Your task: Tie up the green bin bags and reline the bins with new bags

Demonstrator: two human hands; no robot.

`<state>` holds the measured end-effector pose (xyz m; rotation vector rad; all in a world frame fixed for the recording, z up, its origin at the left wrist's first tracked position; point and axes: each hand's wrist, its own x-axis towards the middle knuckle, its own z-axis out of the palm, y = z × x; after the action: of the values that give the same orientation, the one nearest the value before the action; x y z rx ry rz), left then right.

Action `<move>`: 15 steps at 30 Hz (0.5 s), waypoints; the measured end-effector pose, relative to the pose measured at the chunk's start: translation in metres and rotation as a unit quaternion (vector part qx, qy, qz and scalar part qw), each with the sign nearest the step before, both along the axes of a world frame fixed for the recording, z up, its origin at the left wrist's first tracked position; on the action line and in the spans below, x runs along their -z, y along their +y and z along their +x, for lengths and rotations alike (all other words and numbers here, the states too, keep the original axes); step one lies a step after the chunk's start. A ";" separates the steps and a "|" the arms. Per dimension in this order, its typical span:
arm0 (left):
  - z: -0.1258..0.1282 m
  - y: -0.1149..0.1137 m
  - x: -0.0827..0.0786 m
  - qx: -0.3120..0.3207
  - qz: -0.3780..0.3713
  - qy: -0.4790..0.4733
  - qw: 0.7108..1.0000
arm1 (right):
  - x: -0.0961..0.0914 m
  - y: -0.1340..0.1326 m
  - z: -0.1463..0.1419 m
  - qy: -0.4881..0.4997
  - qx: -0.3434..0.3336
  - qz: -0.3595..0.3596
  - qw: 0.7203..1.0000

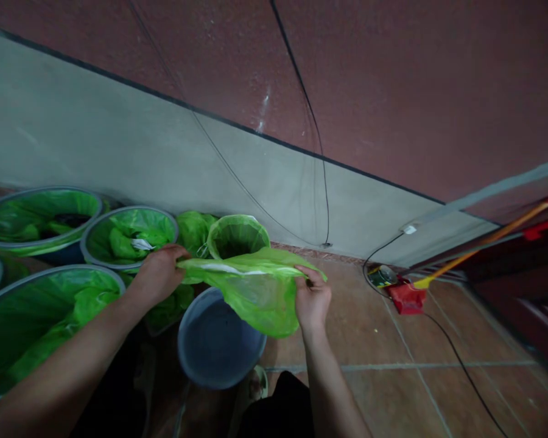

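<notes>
A translucent green garbage bag (260, 292) is stretched between my two hands, its pale rim band running across the top. My left hand (161, 272) is closed on one end of that rim. At the other end, the fingers of my right hand (313, 293) pinch the edge. Part of the bag hangs over the right side of a grey bucket (210, 359), which stands on the floor below with its inside showing bare. Behind the bag is a small bin (214, 234) lined in the same green.
Several green-lined grey bins (130, 210) crowd the left side. A pale wall (274, 182) with a hanging black cable (322, 146) rises behind. On the tiled floor (360, 331) at right lie a red dustpan (407, 298), a yellow-handled broom (479, 249) and a cord.
</notes>
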<state>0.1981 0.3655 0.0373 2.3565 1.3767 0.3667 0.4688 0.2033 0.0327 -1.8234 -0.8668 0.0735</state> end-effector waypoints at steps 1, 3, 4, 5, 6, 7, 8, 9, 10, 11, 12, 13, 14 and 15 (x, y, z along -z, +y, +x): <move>0.000 0.001 -0.002 -0.013 0.003 0.020 1.000 | -0.001 -0.001 0.004 -0.011 0.014 0.009 1.000; -0.001 0.002 -0.006 -0.049 0.002 0.060 0.997 | -0.001 -0.002 0.013 -0.019 0.047 0.025 0.998; -0.002 0.003 -0.007 -0.070 -0.002 0.074 0.995 | 0.000 -0.003 0.018 -0.018 0.063 0.031 0.997; -0.003 0.003 -0.007 -0.090 -0.006 0.084 0.992 | 0.001 -0.003 0.023 -0.015 0.076 0.037 0.996; -0.004 0.004 -0.008 -0.109 -0.007 0.087 0.990 | 0.002 -0.004 0.027 -0.012 0.087 0.041 0.995; -0.005 0.005 -0.008 -0.127 -0.004 0.085 0.988 | 0.002 -0.004 0.031 -0.009 0.095 0.043 0.995; -0.006 0.006 -0.009 -0.144 0.002 0.077 0.986 | 0.003 -0.005 0.035 -0.009 0.101 0.043 0.994; -0.006 0.008 -0.009 -0.164 0.010 0.063 0.984 | 0.003 -0.006 0.037 -0.011 0.108 0.041 0.993; -0.007 0.009 -0.010 -0.186 0.013 0.034 0.982 | 0.002 -0.006 0.040 -0.012 0.114 0.039 0.993; -0.008 0.012 -0.011 -0.212 0.000 -0.022 0.977 | 0.002 -0.007 0.042 -0.011 0.120 0.038 0.992; -0.008 0.014 -0.011 -0.242 -0.023 -0.096 0.965 | 0.001 -0.008 0.044 -0.007 0.124 0.036 0.992; -0.008 0.018 -0.011 -0.268 -0.053 -0.173 0.946 | 0.001 -0.009 0.046 -0.001 0.125 0.034 0.992; -0.008 0.022 -0.010 -0.289 -0.089 -0.262 0.917 | 0.001 -0.010 0.048 0.009 0.122 0.029 0.992; -0.008 0.026 -0.008 -0.304 -0.123 -0.344 0.880 | 0.001 -0.011 0.049 0.018 0.114 0.019 0.993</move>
<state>0.1903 0.3913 0.0451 1.3173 1.6092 1.0163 0.5182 0.1924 0.0316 -1.8666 -0.6264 -0.0543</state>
